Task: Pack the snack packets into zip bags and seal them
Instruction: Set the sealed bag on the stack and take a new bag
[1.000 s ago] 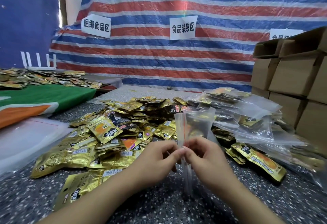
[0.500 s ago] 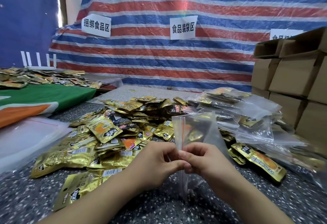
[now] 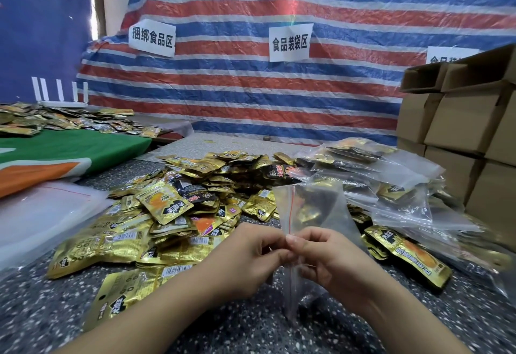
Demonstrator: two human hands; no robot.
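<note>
Left forearm: we see it enter from the lower left of the frame, bare, angled up toward centre. Left hand (image 3: pixel 248 253): knuckles up, fingers curled inward, thumb and fingertips pinched at the centre of the frame on the edge of a clear plastic zip bag with a thin red seal line (image 3: pixel 312 214). Right forearm: we see it enter from the lower right, bare, angled up and left. Right hand (image 3: pixel 329 258): fingers curled, thumb on top, pinching the same bag edge. Both hands meet, fingertips touching, just below frame centre.
</note>
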